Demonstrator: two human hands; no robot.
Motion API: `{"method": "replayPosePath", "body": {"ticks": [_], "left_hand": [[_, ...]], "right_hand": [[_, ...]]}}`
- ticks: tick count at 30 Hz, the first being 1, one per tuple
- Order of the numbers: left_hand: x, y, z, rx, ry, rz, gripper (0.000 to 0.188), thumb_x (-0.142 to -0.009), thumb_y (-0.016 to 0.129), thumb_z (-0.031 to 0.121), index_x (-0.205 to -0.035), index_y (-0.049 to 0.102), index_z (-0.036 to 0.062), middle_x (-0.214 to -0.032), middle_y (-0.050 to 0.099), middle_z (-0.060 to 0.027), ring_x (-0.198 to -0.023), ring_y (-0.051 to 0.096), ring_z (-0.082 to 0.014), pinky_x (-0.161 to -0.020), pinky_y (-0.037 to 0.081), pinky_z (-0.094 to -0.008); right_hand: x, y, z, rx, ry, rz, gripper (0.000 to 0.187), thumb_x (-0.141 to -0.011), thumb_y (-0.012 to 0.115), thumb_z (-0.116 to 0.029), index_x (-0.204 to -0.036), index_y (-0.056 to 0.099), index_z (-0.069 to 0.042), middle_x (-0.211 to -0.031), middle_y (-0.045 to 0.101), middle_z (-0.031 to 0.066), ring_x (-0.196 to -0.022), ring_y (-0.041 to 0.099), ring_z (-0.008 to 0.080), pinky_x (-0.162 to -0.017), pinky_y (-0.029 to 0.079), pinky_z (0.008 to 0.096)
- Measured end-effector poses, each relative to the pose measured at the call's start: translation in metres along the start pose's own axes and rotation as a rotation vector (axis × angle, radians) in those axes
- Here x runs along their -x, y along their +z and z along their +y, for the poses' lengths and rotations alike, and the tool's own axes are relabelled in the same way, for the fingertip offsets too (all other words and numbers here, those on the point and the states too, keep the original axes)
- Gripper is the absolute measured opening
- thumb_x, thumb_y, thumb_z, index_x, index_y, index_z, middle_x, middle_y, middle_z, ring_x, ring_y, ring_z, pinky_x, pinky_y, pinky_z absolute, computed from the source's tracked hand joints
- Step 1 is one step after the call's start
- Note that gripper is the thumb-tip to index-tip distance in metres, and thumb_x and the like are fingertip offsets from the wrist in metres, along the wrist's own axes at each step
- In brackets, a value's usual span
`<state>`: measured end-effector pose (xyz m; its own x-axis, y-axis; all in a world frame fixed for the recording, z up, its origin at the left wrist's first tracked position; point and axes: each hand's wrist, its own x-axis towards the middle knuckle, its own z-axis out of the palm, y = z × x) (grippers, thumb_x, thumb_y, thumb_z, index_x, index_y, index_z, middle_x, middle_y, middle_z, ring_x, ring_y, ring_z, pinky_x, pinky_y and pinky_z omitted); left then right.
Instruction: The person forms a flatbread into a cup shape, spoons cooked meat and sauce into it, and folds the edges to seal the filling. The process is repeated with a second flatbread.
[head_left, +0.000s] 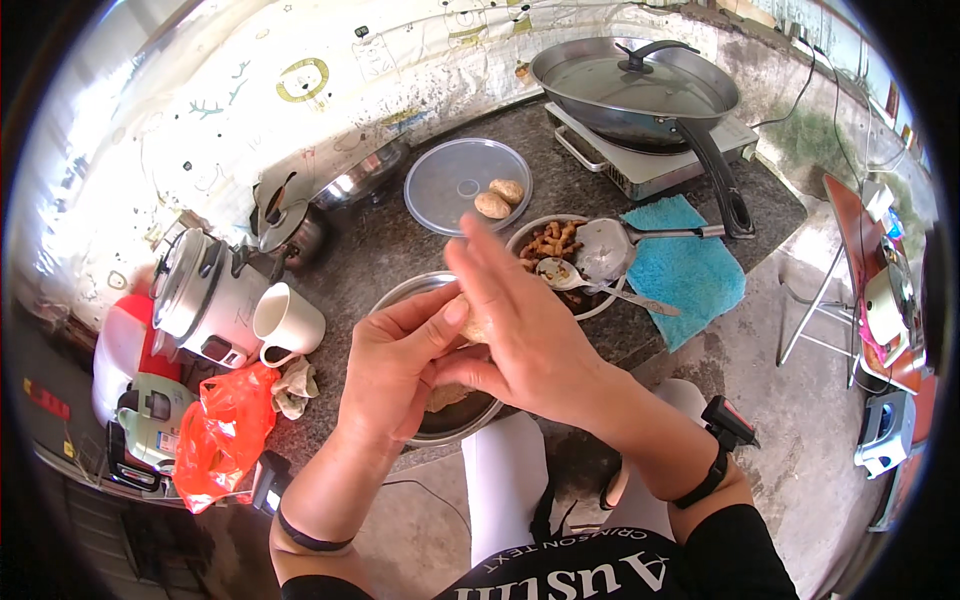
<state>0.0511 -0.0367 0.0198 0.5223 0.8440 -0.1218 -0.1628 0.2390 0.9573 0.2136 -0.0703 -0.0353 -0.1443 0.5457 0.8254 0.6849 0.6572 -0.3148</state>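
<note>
A pale lump of dough point(474, 322) is pressed between my two hands, mostly hidden by them. My left hand point(392, 362) curls round it with the thumb on top. My right hand point(540, 350) bears on its other side, fingers raised and together, thumb underneath. Right below is a metal bowl point(458, 437) with more of a brownish, dough-like mass in it. Beyond my hands, two shaped dough pieces point(492, 204) lie on a clear round plastic lid point(436, 168). To the right, a bowl point(512, 243) holds brown chopped filling point(553, 241), a spoon point(560, 272) and a metal turner point(604, 250).
A lidded wok point(570, 88) sits on a cooker point(645, 172) at the back right, its handle jutting toward me. A blue cloth point(690, 275) lies near the counter edge. At left are a white mug point(290, 318), a rice cooker point(215, 310) and a red plastic bag point(225, 435).
</note>
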Motion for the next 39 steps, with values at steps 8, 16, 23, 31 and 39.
{"method": "replayPosePath", "body": {"ticks": [8, 16, 23, 31, 39], "left_hand": [[0.005, -0.013, 0.008, -0.094, 0.232, 0.180, 0.057, -0.102, 0.057, 0.037, -0.137, 0.047, -0.0065, -0.119, 0.065, -0.0211, -0.097, 0.072, -0.0298, -0.071, 0.062, -0.0350], [0.007, -0.037, -0.013, -0.001, 0.240, 0.203, 0.041, -0.104, 0.053, 0.023, -0.135, 0.050, -0.0045, -0.116, 0.065, -0.0178, -0.091, 0.073, -0.0265, -0.069, 0.062, -0.0325], [0.015, -0.052, -0.022, 0.055, 0.251, 0.204, 0.037, -0.104, 0.052, 0.017, -0.135, 0.050, -0.0031, -0.116, 0.066, -0.0169, -0.089, 0.073, -0.0250, -0.069, 0.061, -0.0316], [0.023, -0.066, -0.023, 0.097, 0.277, 0.198, 0.037, -0.102, 0.052, 0.012, -0.136, 0.049, -0.0030, -0.117, 0.065, -0.0176, -0.089, 0.073, -0.0253, -0.070, 0.061, -0.0314], [0.025, -0.062, -0.023, 0.010, 0.300, 0.193, 0.042, -0.098, 0.056, 0.006, -0.139, 0.047, -0.0021, -0.122, 0.062, -0.0178, -0.094, 0.071, -0.0251, -0.072, 0.060, -0.0304]], "right_hand": [[-0.012, -0.023, 0.023, -1.266, 0.971, 0.045, 0.020, -0.092, 0.068, -0.014, -0.109, 0.060, -0.007, -0.118, 0.067, 0.0146, -0.092, 0.070, 0.0185, -0.067, 0.058, 0.0285], [-0.031, -0.029, 0.032, -1.553, 1.248, -0.007, 0.067, -0.092, 0.048, -0.072, -0.069, 0.057, -0.010, -0.058, 0.051, 0.0005, -0.044, 0.045, 0.0103, -0.038, 0.032, 0.0223], [-0.045, -0.025, 0.038, -1.706, 1.229, -0.033, 0.064, -0.097, 0.042, -0.067, -0.088, 0.060, -0.006, -0.070, 0.058, 0.0057, -0.054, 0.055, 0.0138, -0.042, 0.040, 0.0222], [-0.059, -0.014, 0.035, -1.507, 1.204, 0.092, 0.041, -0.101, 0.056, -0.039, -0.116, 0.058, -0.001, -0.109, 0.066, 0.0242, -0.092, 0.069, 0.0259, -0.068, 0.056, 0.0284], [-0.064, -0.014, 0.048, -1.643, 1.210, 0.069, 0.034, -0.094, 0.064, -0.031, -0.110, 0.060, 0.000, -0.103, 0.067, 0.0154, -0.076, 0.071, 0.0171, -0.064, 0.058, 0.0227]]}}
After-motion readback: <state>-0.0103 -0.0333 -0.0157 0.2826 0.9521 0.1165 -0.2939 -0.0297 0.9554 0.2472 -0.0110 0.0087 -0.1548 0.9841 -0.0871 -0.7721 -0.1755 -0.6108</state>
